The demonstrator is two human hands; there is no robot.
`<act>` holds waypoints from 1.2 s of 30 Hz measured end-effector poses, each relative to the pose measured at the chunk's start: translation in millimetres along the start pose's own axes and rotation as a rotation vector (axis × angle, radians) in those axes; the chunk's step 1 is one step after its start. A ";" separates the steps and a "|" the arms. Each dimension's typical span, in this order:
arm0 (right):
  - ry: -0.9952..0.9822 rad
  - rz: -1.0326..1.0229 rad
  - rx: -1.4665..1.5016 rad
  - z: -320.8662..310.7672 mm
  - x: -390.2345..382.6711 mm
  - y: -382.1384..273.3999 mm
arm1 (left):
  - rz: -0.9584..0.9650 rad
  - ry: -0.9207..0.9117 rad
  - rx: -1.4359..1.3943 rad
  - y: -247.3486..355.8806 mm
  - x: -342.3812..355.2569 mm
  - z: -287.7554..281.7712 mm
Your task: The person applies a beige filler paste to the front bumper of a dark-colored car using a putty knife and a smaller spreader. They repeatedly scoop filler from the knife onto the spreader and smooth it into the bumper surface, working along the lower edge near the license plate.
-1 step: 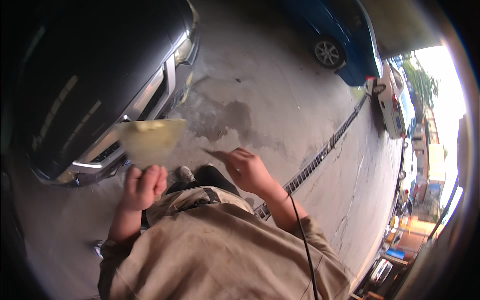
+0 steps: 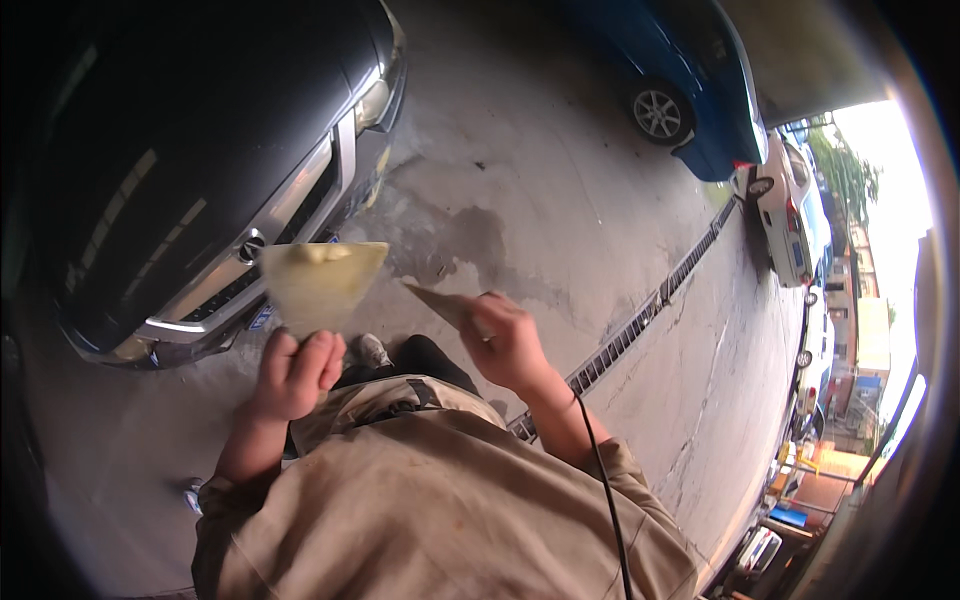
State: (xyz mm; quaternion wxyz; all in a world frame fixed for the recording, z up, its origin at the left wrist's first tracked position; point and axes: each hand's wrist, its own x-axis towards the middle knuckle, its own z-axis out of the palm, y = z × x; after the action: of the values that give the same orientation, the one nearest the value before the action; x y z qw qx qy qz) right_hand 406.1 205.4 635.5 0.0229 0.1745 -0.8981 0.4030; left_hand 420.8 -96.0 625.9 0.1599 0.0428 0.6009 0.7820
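My left hand (image 2: 298,375) is closed round the lower end of a wide putty knife (image 2: 322,292), its fan-shaped blade pointing up and away from me. A lump of pale yellow putty (image 2: 320,254) sits along the blade's far edge, and a yellowish film covers its face. To the right, my right hand (image 2: 503,338) grips a second putty knife (image 2: 440,303), seen nearly edge-on, with its tip towards the first blade. A gap separates the two blades. My fingers hide both handles.
A dark car (image 2: 210,120) stands close at the left, its front towards me. A blue car (image 2: 705,95) and a white car (image 2: 785,220) are farther right. A drain grate (image 2: 640,315) crosses the concrete floor (image 2: 570,220). A black cable (image 2: 613,490) runs along my right arm.
My left hand and its putty knife have shifted a little to the right. My right hand has moved slightly right, and its putty knife has turned to show more of its face.
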 end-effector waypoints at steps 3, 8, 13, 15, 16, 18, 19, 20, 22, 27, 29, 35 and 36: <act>0.251 0.108 0.381 10.0 -13.1 -3.3 | 0.027 0.053 0.008 -15.7 -13.3 19.6; 0.255 0.301 0.865 22.9 -31.0 -30.7 | 0.030 0.061 0.008 -39.7 -56.3 43.1; 0.265 0.353 1.034 30.2 -71.9 -52.3 | -0.043 0.104 -0.126 -56.4 -113.9 67.1; 0.239 0.295 0.918 30.8 -91.5 -53.5 | -0.059 0.112 -0.174 -63.6 -137.9 80.7; 0.225 0.266 0.885 31.9 -102.2 -53.8 | -0.061 0.122 -0.155 -67.3 -151.5 88.9; 0.227 0.226 0.845 35.7 -126.8 -56.0 | -0.070 0.155 -0.124 -74.2 -181.6 108.0; 0.196 0.237 0.777 37.4 -140.3 -57.2 | -0.073 0.171 -0.081 -77.9 -194.8 117.6; 0.166 0.255 0.719 38.4 -154.6 -58.6 | -0.095 0.160 -0.032 -80.7 -207.2 124.8; 0.123 0.253 0.598 41.5 -187.2 -65.6 | -0.141 0.143 0.062 -85.0 -231.3 137.6; 0.108 0.090 0.487 55.3 -244.6 -91.1 | -0.134 0.052 0.501 -85.2 -293.1 160.7; 0.091 0.031 0.471 61.6 -260.5 -101.4 | -0.150 0.110 0.501 -85.5 -314.1 166.6; -0.061 -0.070 0.652 74.5 -290.1 -120.2 | -0.233 0.219 0.481 -96.0 -382.0 169.4; -0.094 -0.058 0.719 73.4 -291.0 -122.8 | -0.280 0.272 0.453 -97.8 -393.1 168.2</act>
State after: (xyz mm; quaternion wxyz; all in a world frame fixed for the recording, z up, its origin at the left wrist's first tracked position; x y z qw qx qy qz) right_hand 727.2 162.1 621.0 -0.0699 0.2152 -0.6936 0.6839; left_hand 855.3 -36.6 628.0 0.1708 -0.1111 0.7760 0.5970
